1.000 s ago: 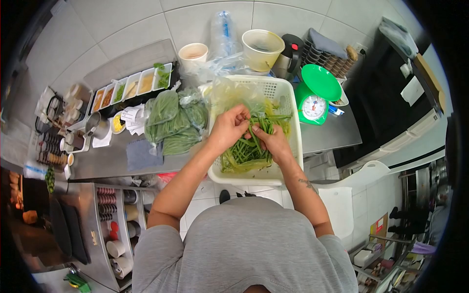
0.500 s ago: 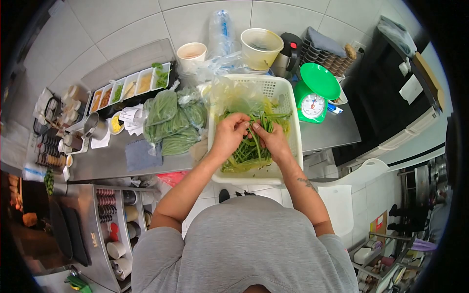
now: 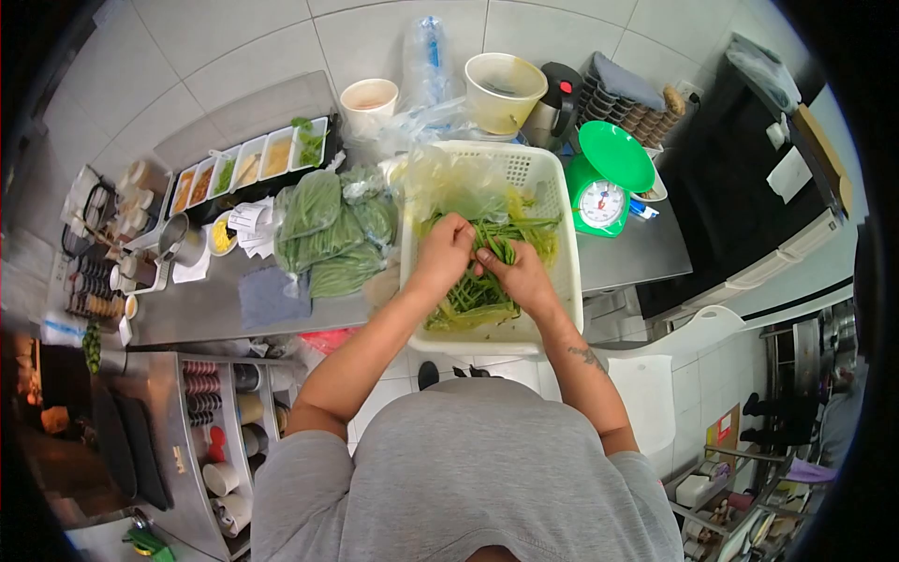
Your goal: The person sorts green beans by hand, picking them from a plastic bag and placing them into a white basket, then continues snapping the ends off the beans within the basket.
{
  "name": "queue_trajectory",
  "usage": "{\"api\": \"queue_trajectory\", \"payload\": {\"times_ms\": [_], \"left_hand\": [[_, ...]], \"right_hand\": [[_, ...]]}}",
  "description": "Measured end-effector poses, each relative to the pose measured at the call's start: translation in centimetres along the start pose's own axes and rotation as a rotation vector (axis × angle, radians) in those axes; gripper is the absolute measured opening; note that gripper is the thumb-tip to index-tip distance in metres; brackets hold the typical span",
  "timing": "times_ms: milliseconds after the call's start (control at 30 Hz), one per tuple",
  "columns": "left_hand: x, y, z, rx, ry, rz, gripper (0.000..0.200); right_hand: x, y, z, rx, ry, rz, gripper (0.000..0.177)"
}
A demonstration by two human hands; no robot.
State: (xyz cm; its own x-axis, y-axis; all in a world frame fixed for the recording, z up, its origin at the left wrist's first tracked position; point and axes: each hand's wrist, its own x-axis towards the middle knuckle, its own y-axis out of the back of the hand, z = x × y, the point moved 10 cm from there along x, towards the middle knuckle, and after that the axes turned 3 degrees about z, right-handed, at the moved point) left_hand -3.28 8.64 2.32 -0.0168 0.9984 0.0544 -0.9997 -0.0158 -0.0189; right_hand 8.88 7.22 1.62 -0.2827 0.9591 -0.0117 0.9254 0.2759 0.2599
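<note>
Both hands are inside a white basket (image 3: 569,290) that stands on the front edge of a steel desk (image 3: 201,314), partly overhanging it toward the person. The beans (image 3: 465,298) lie in a loose green heap in the middle of the basket, on a clear plastic liner (image 3: 448,183) that rises against its far wall.

The left hand (image 3: 442,251) is curled over the heap with its fingers folded in, closed on a few beans at the top of the pile. The right hand (image 3: 513,273) sits just beside it, touching it at the fingertips, with thumb and fingers pinched shut on the same bunch of beans. The strands run out from between the two hands toward the far right corner of the basket.

Just left of the basket lie several clear bags (image 3: 328,234) stuffed with more green pods, touching one another. In front of them is a grey cloth (image 3: 267,295), and behind them some paper slips (image 3: 251,223). A long tray (image 3: 248,164) split into compartments with different fillings stands against the tiled wall.

Behind the basket are a white cup (image 3: 368,98), a plastic bottle (image 3: 426,56), a pale tub (image 3: 504,89) and a dark flask (image 3: 559,103). A green scale (image 3: 607,178) stands just right of the basket.
</note>
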Motion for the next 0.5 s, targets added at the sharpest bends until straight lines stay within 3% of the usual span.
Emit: {"api": "queue_trajectory", "payload": {"times_ms": [33, 133, 233, 267, 333, 433, 500], "left_hand": [[-0.8, -1.3, -3.0, -0.338, 0.396, -0.072, 0.005], [-1.8, -2.0, -3.2, -0.589, 0.484, -0.152, 0.006], [-2.5, -1.6, -3.9, -0.327, 0.436, -0.239, 0.005], [-1.6, 0.3, -2.6, 0.045, 0.149, -0.146, 0.003], [-2.1, 1.1, 2.1, 0.771, -0.447, 0.058, 0.004], [-1.1, 1.2, 2.3, 0.499, -0.274, -0.056, 0.009], [-0.8, 0.7, 3.9, 0.407, -0.334, -0.061, 0.010]], "right_hand": [[0.1, 0.0, -0.1, 0.033, 0.019, 0.010, 0.018], [-0.1, 0.6, -1.2, -0.043, 0.156, 0.024, 0.015], [0.1, 1.8, -0.2, -0.297, 0.208, 0.145, 0.014], [0.0, 2.4, 0.5, -0.398, 0.198, 0.206, 0.013], [0.2, 2.4, 0.1, -0.210, 0.154, 0.110, 0.015], [0.3, 1.7, 0.1, -0.009, -0.010, 0.017, 0.017], [0.4, 1.3, 0.3, 0.044, -0.099, -0.017, 0.019]]}}
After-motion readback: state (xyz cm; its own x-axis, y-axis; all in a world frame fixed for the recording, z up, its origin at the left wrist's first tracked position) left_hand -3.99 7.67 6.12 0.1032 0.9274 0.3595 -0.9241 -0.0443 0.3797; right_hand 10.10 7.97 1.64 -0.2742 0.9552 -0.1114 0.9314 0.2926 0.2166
